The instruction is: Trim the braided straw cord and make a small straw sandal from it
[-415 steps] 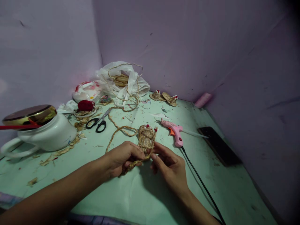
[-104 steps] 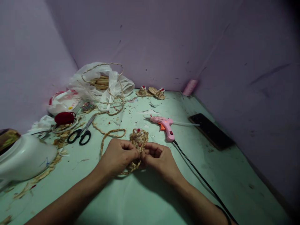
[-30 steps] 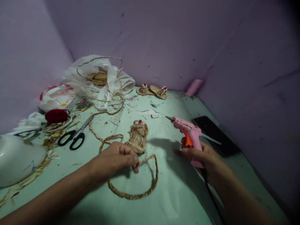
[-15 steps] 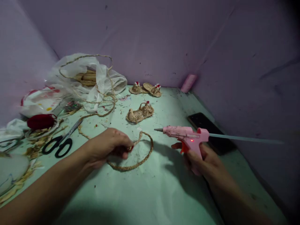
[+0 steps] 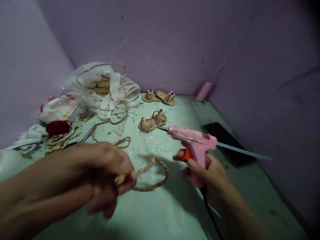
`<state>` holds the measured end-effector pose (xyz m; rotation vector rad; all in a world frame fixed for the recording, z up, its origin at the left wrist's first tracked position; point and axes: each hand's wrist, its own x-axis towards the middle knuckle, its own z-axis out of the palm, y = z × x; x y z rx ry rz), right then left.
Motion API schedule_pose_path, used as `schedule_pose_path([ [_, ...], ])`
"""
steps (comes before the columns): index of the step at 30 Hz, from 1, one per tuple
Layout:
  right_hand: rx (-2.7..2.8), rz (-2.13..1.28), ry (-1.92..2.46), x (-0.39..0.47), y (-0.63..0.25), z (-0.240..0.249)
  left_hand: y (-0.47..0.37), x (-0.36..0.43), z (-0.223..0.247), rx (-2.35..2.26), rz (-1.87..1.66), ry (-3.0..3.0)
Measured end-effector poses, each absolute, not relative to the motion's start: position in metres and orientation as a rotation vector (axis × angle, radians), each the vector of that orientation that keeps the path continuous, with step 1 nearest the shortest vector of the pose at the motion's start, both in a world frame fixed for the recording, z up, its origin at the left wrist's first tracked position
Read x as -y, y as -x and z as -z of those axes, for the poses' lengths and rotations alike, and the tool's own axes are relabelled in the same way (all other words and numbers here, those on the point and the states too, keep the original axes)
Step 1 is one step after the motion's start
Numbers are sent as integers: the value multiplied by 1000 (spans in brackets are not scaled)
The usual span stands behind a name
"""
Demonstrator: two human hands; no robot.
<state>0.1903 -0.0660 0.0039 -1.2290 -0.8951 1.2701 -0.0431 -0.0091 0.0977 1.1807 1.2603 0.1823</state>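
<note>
Between thumb and fingers, my left hand [image 5: 107, 176] pinches the end of a braided straw cord [image 5: 163, 181], which loops out to the right above the table. The hand is slightly blurred. My right hand [image 5: 210, 176] grips a pink glue gun [image 5: 187, 135] by its handle, fingers at the orange trigger. Its nozzle points left, a red light glows on its side, and a clear glue stick [image 5: 245, 152] juts from the back. Beyond the nozzle lies a small woven slipper [image 5: 152, 121] with a red bead on its strap.
Two more woven slippers [image 5: 166, 97] lie by the back wall. A plastic bag [image 5: 87, 71] of straw, a red yarn bundle [image 5: 58, 127] and partly hidden scissors [image 5: 88, 133] are at left. A phone [image 5: 225, 143] lies right, a pink cylinder [image 5: 204, 91] at the back corner.
My left hand has come nearer and lifted the cord's end, drawing the loop toward me. The glue gun has shifted slightly left and up. The view has turned a little left.
</note>
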Motion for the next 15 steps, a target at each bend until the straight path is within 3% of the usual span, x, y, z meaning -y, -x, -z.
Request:
schedule_pose_path([
  [4,963,-1248,1141,42,-174,-15,0,-27,-82,-1011,-85,-834],
  [15,1105,-882,1549,27,-194,-28,-68,-60,-54,-938,44,-880],
])
